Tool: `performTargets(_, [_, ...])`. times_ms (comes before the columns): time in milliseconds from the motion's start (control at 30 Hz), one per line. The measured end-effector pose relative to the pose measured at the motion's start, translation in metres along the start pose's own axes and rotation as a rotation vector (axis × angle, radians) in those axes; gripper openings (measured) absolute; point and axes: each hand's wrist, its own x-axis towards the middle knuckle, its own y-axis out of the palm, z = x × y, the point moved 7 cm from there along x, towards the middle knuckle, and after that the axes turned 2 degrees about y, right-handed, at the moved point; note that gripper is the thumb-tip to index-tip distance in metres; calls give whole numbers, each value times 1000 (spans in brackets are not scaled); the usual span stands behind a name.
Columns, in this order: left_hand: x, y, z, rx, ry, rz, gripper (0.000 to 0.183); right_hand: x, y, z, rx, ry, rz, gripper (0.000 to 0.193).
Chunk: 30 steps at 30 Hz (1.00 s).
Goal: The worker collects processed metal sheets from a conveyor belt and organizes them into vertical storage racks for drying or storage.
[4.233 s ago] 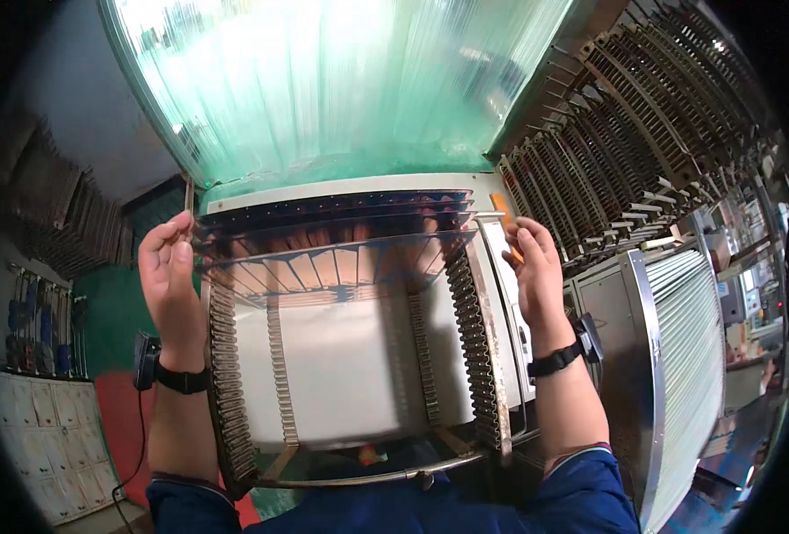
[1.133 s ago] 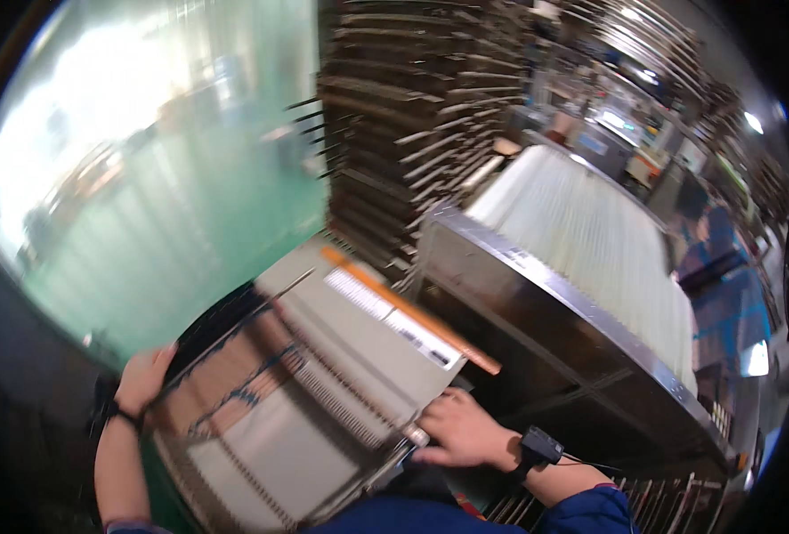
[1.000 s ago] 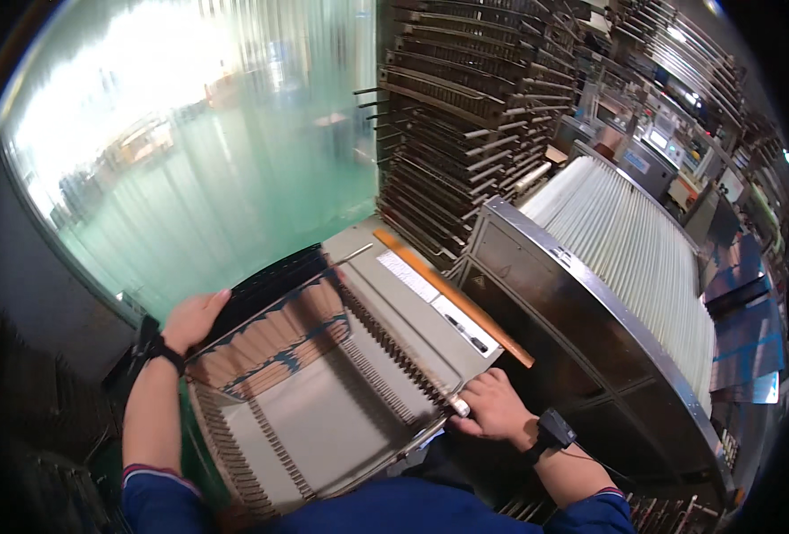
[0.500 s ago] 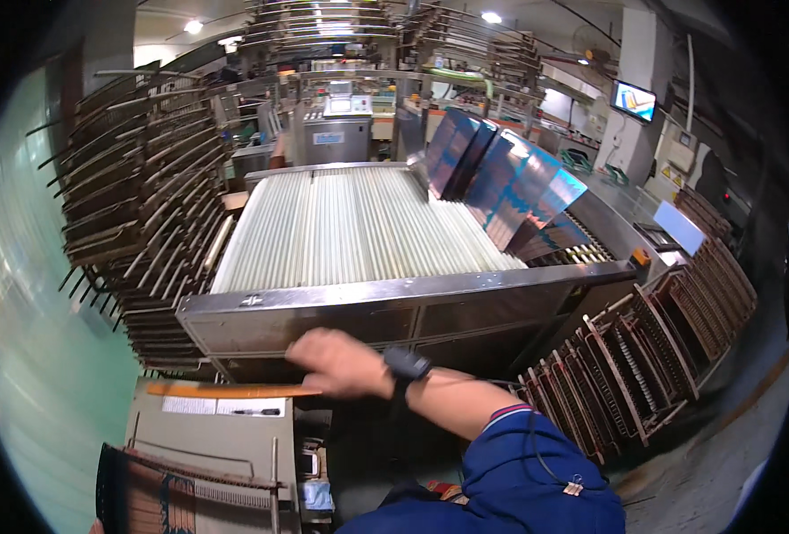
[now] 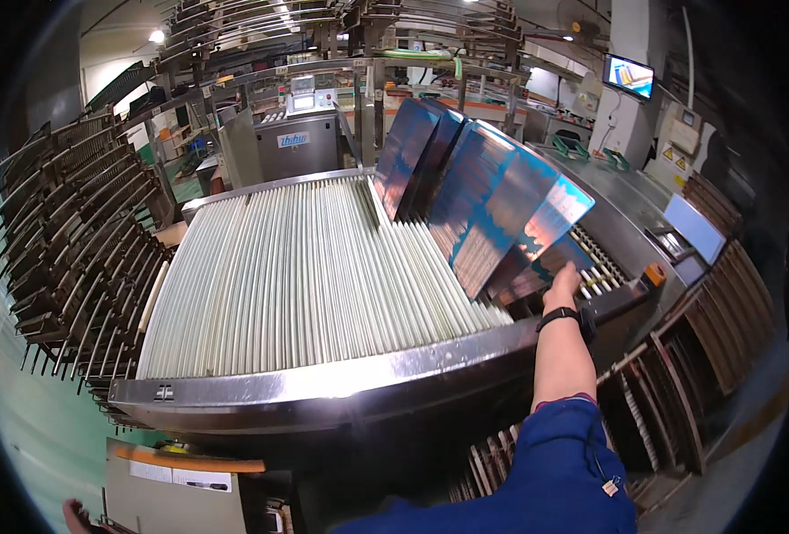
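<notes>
At the right side of the ribbed rack (image 5: 287, 276), leaning steeply in a row: thin rectangular panels (image 5: 483, 196), glossy, copper-coloured, with ragged-edged blue patches. Close by the lowest one's corner, right hand (image 5: 564, 283), fingers largely hidden; cannot tell the grip as released or grasping. At the lower left edge, near the flat grey desk (image 5: 167, 507), left hand (image 5: 76, 516), mostly cut off; cannot tell this grip either. Along the rack's front, shiny smooth steel rail (image 5: 323, 379); behind, straight pale ribs (image 5: 225, 294), close-set.
</notes>
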Motion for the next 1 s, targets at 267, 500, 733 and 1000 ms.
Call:
performTargets(267, [-78, 387, -224, -276, 267, 586, 39, 35, 29, -19, 247, 248, 346, 44])
performTargets(500, [-148, 545, -280, -399, 222, 781, 30, -106, 86, 91, 284, -218, 646, 57])
performTargets(733, [-164, 551, -311, -145, 538, 754, 26, -136, 137, 99, -475, -720, 435, 31])
performTargets(1000, [-152, 549, -278, -212, 283, 654, 23, -149, 110, 164, -94, -1169, 455, 31])
